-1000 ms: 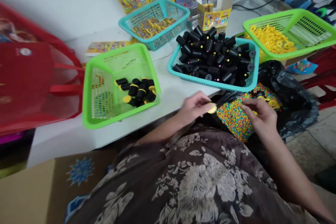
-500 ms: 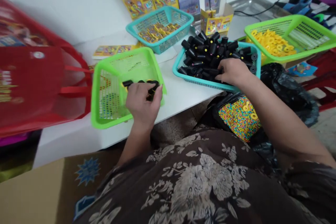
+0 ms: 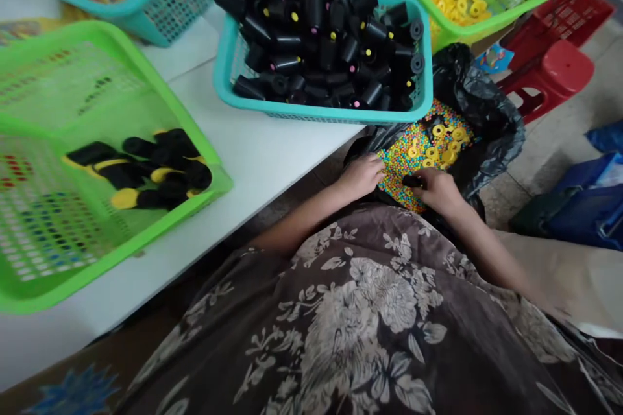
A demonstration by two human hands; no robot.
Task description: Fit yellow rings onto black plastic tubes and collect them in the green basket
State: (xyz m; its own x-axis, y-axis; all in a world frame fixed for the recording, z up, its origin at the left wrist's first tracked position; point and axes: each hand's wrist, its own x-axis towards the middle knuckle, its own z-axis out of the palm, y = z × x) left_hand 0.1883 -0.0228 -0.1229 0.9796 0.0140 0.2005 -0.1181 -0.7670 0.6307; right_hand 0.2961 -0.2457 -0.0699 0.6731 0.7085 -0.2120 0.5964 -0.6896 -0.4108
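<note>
Both hands rest low in my lap at a black plastic bag (image 3: 487, 110) full of small multicoloured beads (image 3: 409, 152), with some yellow rings (image 3: 442, 149) lying on top. My left hand (image 3: 361, 175) has its fingers curled at the beads' left edge. My right hand (image 3: 438, 189) holds a black cylinder (image 3: 413, 180) against the beads. A teal basket (image 3: 321, 113) heaped with black cylinders (image 3: 321, 32) stands on the white table (image 3: 257, 149) just beyond. The green basket (image 3: 97, 259) at the left holds several black cylinders with yellow caps (image 3: 146, 172).
A second green basket (image 3: 487, 19) of yellow rings sits at the back right, another teal basket (image 3: 146, 0) at the back left. Red plastic stools (image 3: 559, 65) and a blue bag (image 3: 584, 207) stand on the floor to the right.
My left hand left the green basket and my right hand left the teal basket with a black cylinder; both came down to the bead bag. The camera tilted down and closer.
</note>
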